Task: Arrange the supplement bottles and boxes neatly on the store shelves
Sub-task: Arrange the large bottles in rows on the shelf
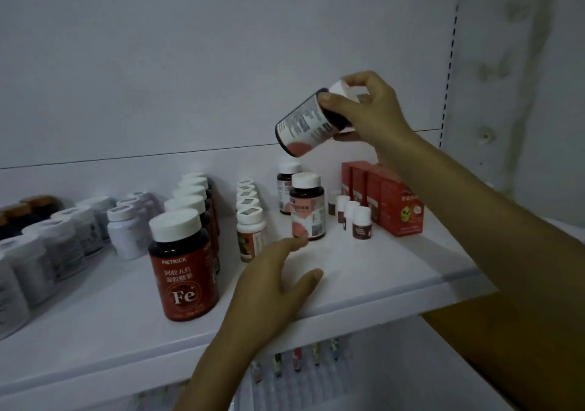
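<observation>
A dark bottle (302, 122) hangs tilted above the shelf (364, 271), pinched by the right hand (370, 110) round its white cap and shoulder. Below it stand two like bottles (307, 206), beside red boxes (395, 202). The left hand (272, 287) hovers spread, fingers relaxed.

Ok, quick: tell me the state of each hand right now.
Left hand: open, fingers relaxed above the shelf, holding nothing.
Right hand: closed on a tilted dark bottle with a white cap, held in the air.
</observation>
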A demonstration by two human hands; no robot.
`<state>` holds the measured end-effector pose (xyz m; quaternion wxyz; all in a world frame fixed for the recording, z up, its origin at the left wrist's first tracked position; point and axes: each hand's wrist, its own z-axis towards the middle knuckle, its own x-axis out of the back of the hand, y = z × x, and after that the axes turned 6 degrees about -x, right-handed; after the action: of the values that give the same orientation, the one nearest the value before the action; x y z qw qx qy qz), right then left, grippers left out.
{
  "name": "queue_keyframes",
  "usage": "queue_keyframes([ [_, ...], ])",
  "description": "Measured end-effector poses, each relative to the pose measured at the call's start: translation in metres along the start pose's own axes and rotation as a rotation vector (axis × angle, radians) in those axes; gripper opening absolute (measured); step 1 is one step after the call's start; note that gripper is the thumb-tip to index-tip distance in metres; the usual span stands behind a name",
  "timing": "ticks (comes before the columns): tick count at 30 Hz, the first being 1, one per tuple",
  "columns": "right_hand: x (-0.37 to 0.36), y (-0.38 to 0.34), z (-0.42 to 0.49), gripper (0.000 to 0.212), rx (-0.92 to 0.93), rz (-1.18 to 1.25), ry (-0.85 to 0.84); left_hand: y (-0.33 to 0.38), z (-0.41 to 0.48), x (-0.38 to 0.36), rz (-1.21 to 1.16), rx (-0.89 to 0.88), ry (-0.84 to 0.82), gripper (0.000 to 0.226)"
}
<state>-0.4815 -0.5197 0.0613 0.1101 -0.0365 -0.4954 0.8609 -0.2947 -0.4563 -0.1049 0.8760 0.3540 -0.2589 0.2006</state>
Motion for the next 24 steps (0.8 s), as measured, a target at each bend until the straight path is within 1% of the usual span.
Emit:
queue_keyframes([
  [2, -0.016, -0.004, 0.025, 0.041, 0.042, -0.196, 0.027, -0.002, 0.003, 0.000, -0.023, 0.038, -0.065, 0.040],
  [4, -0.030, -0.005, 0.042, 0.045, 0.008, -0.333, 0.011, -0.003, 0.007, 0.005, -0.141, 0.088, -0.115, 0.028],
  [6, -0.043, -0.006, 0.052, 0.050, -0.044, -0.438, -0.035, -0.005, 0.011, 0.010, -0.245, 0.112, -0.122, 0.021],
  [13, -0.070, 0.013, 0.070, 0.056, -0.085, -0.826, -0.154, -0.007, 0.008, 0.007, -0.349, 0.118, -0.142, 0.021],
  [17, -0.079, 0.034, 0.074, 0.057, -0.172, -0.975, -0.233, -0.011, 0.011, 0.007, -0.396, 0.145, -0.139, 0.021],
  [20, -0.085, 0.049, 0.076, 0.054, -0.248, -1.030, -0.274, -0.013, 0.014, 0.008, -0.414, 0.191, -0.139, 0.020],
  [24, -0.087, 0.063, 0.077, 0.037, -0.314, -1.119, -0.347, -0.013, 0.016, 0.008, -0.398, 0.215, -0.113, 0.020],
])
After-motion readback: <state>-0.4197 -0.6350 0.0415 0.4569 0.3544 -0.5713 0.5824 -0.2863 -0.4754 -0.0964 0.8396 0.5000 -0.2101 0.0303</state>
